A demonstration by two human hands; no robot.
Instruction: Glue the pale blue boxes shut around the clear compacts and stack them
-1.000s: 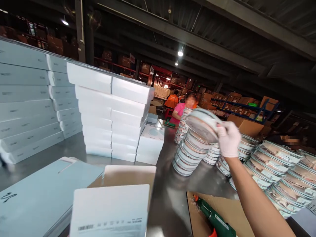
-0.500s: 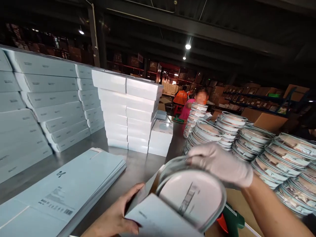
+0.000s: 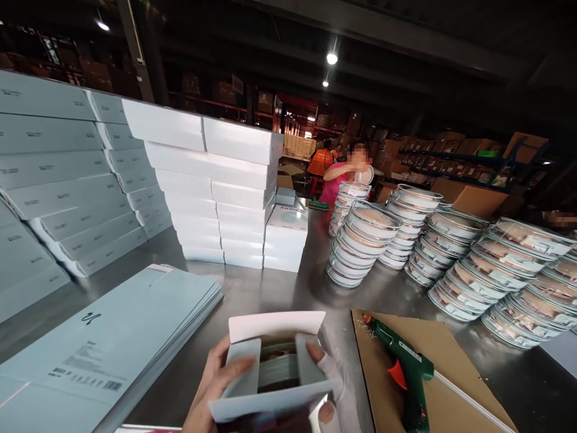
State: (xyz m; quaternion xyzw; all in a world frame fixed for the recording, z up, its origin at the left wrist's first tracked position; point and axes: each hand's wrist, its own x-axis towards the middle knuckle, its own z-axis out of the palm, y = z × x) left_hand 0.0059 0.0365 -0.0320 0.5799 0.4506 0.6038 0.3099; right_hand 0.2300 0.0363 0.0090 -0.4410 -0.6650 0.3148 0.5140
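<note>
A white carton [image 3: 273, 402] stands at the bottom middle with its end flaps spread. Inside it, partly hidden in shadow, sits a round clear-lidded container [image 3: 278, 368]. My left hand [image 3: 208, 385] grips the carton's left side, the thumb lying over a side flap. On the right side my right hand [image 3: 343, 391], in a white glove with bare fingertips, presses the other side flap and holds the front edge.
A green glue gun [image 3: 406, 355] lies on a cardboard sheet [image 3: 455, 355] at right. Flat folded cartons [image 3: 117, 343] lie at left. Behind them rise stacked white boxes [image 3: 216, 180]. Stacks of round containers [image 3: 360, 240] line the right. A person in pink [image 3: 331, 187] is beyond.
The round container has gone from my right hand down into the carton. Both hands now hold the carton, which has turned so its open end faces me. The view has shifted slightly.
</note>
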